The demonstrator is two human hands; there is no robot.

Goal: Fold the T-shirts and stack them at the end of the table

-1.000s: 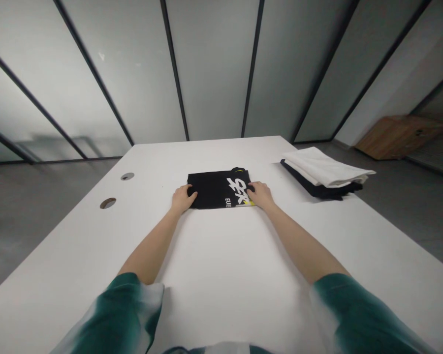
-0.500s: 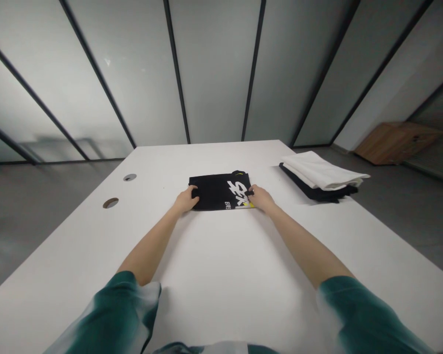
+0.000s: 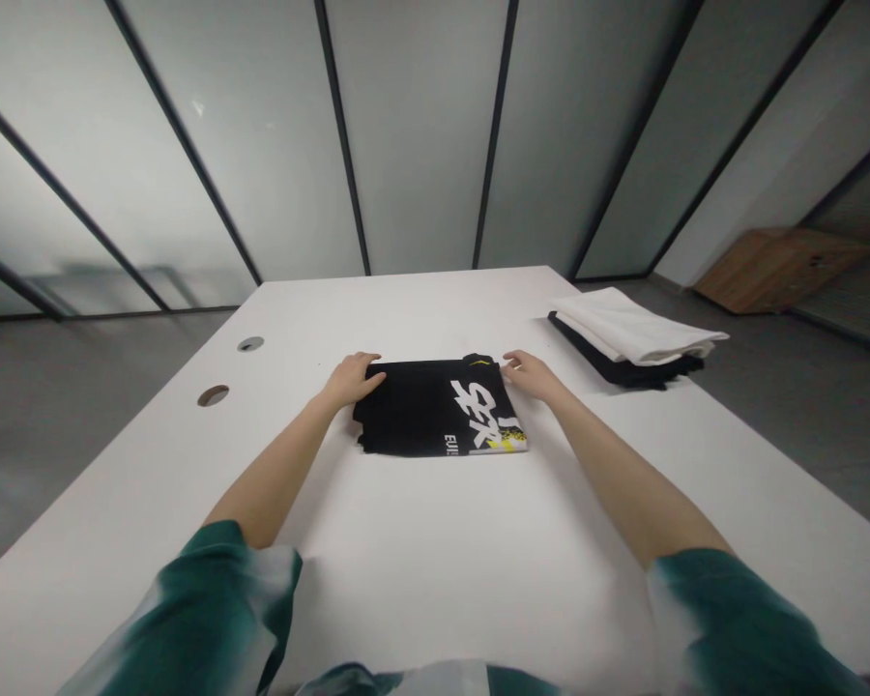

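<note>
A folded black T-shirt (image 3: 413, 406) lies flat in front of me, with white lettering and yellow print on its right part. A small dark flap with a yellow mark pokes out at its far edge. Over the shirt's far left corner rests my left hand (image 3: 352, 379), open, its thumb and fingers apart and its thumb on the cloth. Beside the far right corner is my right hand (image 3: 531, 375), open with fingers loosely bent; whether its fingertips touch the shirt I cannot tell.
The garments lie on a white table (image 3: 420, 551). To the right, folded white cloth (image 3: 634, 324) lies on folded black cloth (image 3: 623, 372). Two round holes, a far one (image 3: 250, 344) and a near one (image 3: 213, 396), mark the table's left side. A wooden cabinet (image 3: 775, 266) stands beyond.
Both hands have let go of the shirt's sides and moved to its far corners. The shirt has come nearer to me and looks larger and laid flat.
</note>
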